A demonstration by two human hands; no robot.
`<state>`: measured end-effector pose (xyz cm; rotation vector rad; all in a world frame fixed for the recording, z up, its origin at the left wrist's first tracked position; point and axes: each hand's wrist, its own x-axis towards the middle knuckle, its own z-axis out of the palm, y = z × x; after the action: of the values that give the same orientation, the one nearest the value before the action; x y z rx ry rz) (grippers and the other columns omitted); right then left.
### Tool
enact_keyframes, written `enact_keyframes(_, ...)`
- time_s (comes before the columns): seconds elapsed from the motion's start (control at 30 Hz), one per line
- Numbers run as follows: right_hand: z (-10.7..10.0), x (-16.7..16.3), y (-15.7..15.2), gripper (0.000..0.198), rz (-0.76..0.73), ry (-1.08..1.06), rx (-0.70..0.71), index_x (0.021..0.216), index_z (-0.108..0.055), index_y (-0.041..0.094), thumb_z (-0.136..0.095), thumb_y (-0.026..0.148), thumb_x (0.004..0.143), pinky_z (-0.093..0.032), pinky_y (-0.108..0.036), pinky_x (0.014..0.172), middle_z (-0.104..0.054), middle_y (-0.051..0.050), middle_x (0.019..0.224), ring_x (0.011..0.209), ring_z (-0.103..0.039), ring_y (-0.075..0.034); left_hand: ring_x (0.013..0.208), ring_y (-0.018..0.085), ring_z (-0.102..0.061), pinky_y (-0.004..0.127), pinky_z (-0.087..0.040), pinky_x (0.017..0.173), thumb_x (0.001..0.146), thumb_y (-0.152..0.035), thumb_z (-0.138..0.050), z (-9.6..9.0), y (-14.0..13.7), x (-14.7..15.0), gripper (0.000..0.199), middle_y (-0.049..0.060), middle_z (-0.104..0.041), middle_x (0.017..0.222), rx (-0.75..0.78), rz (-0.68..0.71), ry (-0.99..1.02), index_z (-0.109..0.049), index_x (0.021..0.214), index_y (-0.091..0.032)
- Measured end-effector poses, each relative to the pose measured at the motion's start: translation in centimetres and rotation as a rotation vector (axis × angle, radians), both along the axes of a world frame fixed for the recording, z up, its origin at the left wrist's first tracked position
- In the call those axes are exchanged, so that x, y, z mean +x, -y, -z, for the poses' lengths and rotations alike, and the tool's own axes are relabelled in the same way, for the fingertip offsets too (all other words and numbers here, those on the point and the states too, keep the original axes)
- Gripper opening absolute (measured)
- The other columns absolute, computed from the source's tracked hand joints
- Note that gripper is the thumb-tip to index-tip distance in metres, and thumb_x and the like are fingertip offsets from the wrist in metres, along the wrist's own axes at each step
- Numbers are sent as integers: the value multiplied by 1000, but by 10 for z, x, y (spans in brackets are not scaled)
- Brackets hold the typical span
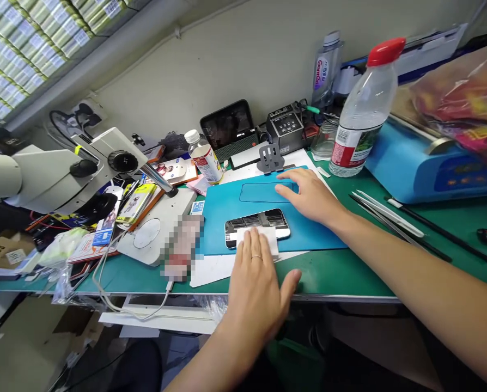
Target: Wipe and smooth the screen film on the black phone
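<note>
A smartphone (270,218) with a dark screen and a light frame lies on the blue work mat (219,204). Across its near edge rests a white wipe (271,239), pressed down by the flat, stretched fingers of my left hand (255,283). A ring is on one of those fingers. My right hand (309,197) hovers or rests over the mat's right part, beyond the phone, its fingers apart and nothing in them. Near its fingertips is a black phone-shaped outline (254,192) on the mat. White paper (214,268) sticks out under the mat's near edge.
A microscope (100,158) stands left on its white base (174,209). Behind the mat are a small bottle (205,158), a tablet-like screen (227,128) and a black device (285,130). To the right are a red-capped bottle (360,125), tweezers (390,215) and a blue machine (411,169).
</note>
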<state>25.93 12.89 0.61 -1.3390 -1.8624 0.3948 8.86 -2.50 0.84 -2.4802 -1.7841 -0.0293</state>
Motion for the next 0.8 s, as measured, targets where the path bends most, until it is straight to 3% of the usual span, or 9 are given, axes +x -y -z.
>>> enact_keyframes(0.17,0,-1,0,35,-20,-5,-2,111,-71,21,-56,43,88,-42,-55,104,-69,-12,122,121,-55,-34,150,37,-23,52,-33,119,105,-54,-26,-2,2,-40,76,27,-26,160,-38,-46,-4,-30,152,5)
enact_keyframes(0.43,0,1,-6,38,6,39,-35,108,-72,20,-54,46,87,-45,-56,100,-70,-13,120,118,-57,-36,151,38,-19,50,-27,121,103,-60,-30,-6,-44,-36,83,31,-25,159,-72,-110,91,-28,152,8)
enact_keyframes(0.67,4,-1,-7,37,-16,48,-45,107,-71,25,-53,51,87,-49,-55,91,-68,-12,123,118,-56,-38,153,35,-12,52,-29,122,103,-60,-30,-2,1,-49,83,25,-11,164,-93,-152,148,-19,156,3)
enact_keyframes(0.8,6,0,-9,33,-36,37,12,104,-71,29,-55,52,88,-49,-57,89,-70,-11,119,114,-58,-38,152,35,-11,51,-29,122,103,-58,-28,-4,-9,-51,80,23,-15,164,-95,-164,158,-23,155,2)
